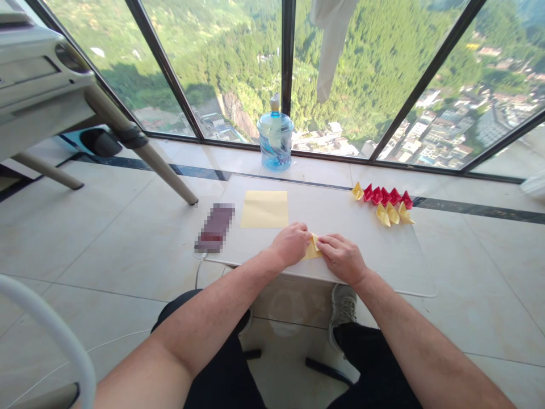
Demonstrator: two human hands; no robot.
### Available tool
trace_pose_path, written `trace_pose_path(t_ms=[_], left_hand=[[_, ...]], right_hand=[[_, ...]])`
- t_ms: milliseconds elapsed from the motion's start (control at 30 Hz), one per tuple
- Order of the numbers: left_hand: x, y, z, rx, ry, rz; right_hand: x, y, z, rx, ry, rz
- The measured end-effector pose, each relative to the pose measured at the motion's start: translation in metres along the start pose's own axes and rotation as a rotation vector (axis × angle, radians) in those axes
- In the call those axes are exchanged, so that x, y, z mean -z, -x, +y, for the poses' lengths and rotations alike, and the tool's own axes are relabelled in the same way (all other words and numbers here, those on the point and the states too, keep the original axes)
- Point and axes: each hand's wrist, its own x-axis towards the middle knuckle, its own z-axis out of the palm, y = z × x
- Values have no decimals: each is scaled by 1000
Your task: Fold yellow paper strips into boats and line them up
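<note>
On the white table, a small folded piece of yellow paper [313, 250] lies between my two hands near the front edge. My left hand [292, 243] grips its left side, fingers closed and pressed together. From the right, my right hand [343, 257] pinches the paper's other side, its fingertips close to a folded flap. Parts of the paper are hidden under the fingers. Beyond my left hand, a flat yellow sheet [264, 209] rests on the tabletop. Toward the right stand several red paper boats [385, 196] in a row, with several yellow paper boats [392, 213] beside them.
The low white table [238, 250] holds a blurred-out phone-like object [215, 227] with a cable at its left. Behind the table, a blue water jug [275, 142] stands by the windows. A metal-legged piece of furniture [157, 162] rises at the left. My shoe [343, 309] shows below.
</note>
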Motion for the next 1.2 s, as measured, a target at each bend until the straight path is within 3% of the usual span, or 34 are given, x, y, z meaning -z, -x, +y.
trace_pose_path(t_ms=[367,600,900,1200], left_hand=[[1,2,2,39,-9,29],[-1,5,3,-29,-50,32],[-2,6,2,-31,-55,36],[0,5,3,-7,-13,7]], right_hand=[[6,0,2,-11,-92,-55],[12,-1,3,-7,-138,-99],[11,-2,7,-3,-220,-54],[12,0,5,3,-154,-66]])
